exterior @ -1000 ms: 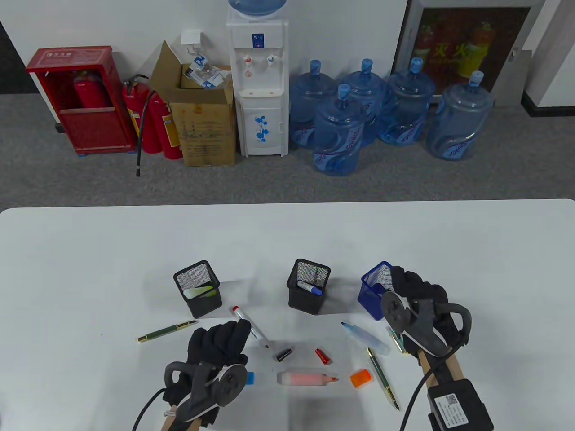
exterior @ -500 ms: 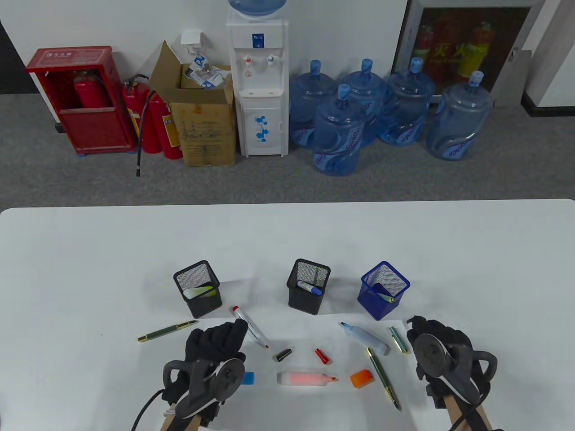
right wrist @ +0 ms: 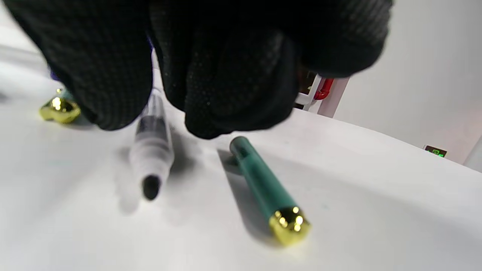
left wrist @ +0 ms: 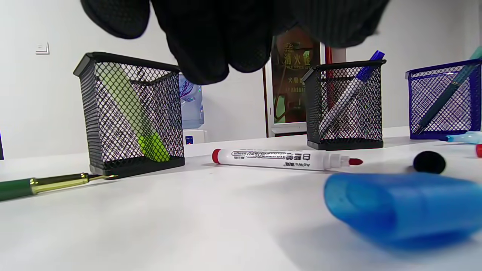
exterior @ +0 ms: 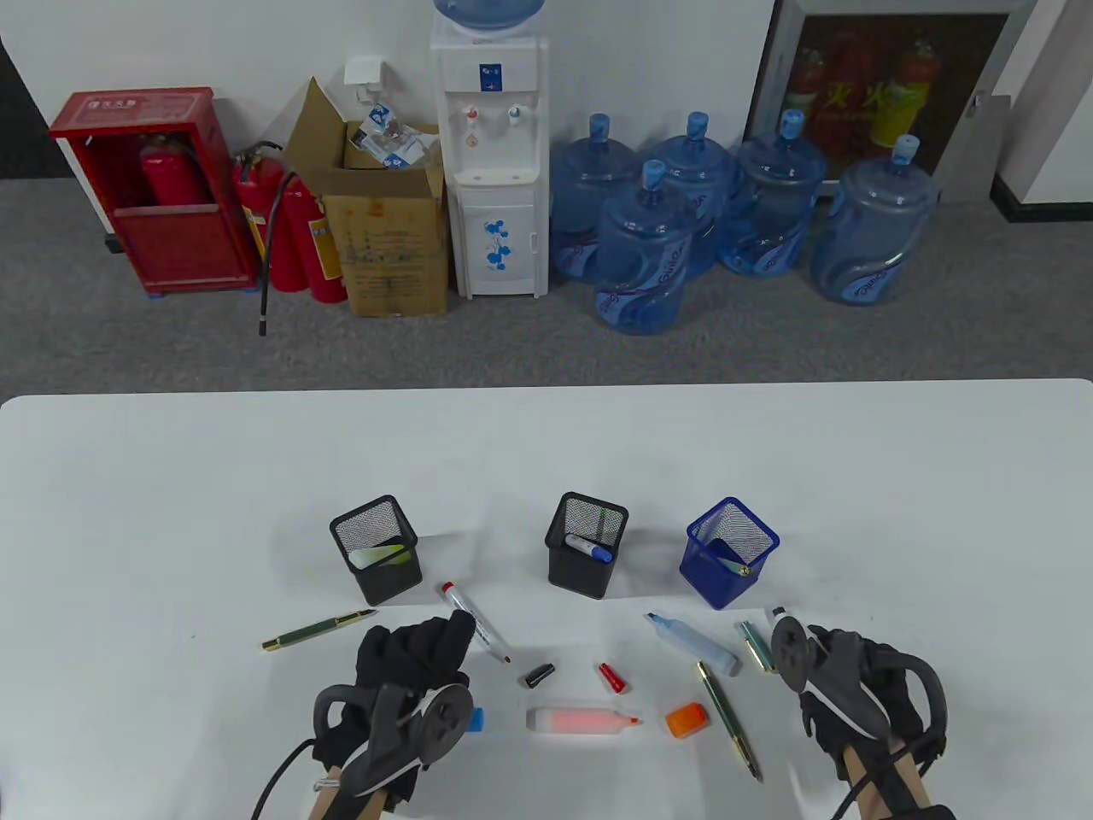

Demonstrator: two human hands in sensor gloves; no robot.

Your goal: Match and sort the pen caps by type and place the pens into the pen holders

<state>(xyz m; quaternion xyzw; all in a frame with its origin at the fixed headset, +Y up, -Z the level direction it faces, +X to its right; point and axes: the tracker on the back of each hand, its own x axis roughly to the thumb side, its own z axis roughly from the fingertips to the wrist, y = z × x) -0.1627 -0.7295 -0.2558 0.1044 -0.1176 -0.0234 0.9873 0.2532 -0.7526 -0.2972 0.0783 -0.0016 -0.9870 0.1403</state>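
My right hand point(exterior: 824, 662) is low over the table's right side, its fingers point(right wrist: 233, 82) curled around a white marker with a black tip point(right wrist: 152, 150), whose end point(exterior: 779, 613) pokes out past the tracker. A green cap with a gold end point(right wrist: 263, 184) lies just beside it. My left hand point(exterior: 452, 636) hovers with loose fingers point(left wrist: 211, 56) holding nothing, close to an uncapped red marker point(exterior: 476, 626). A blue cap point(exterior: 475, 720) lies by its wrist. Between the hands lie a black cap point(exterior: 539, 676), a red cap point(exterior: 612, 677), a pink highlighter point(exterior: 583, 720) and an orange cap point(exterior: 686, 720).
Three mesh holders stand in a row: black point(exterior: 376, 551) with a green highlighter, black point(exterior: 587, 555) with a blue marker, blue point(exterior: 732, 551) with a green pen. A blue highlighter point(exterior: 692, 643) and two uncapped green pens point(exterior: 727, 720) point(exterior: 318, 630) lie loose.
My right hand came back from the blue holder, leaving a green pen in it, and lowered onto the black-tipped marker. The left hand barely moved.
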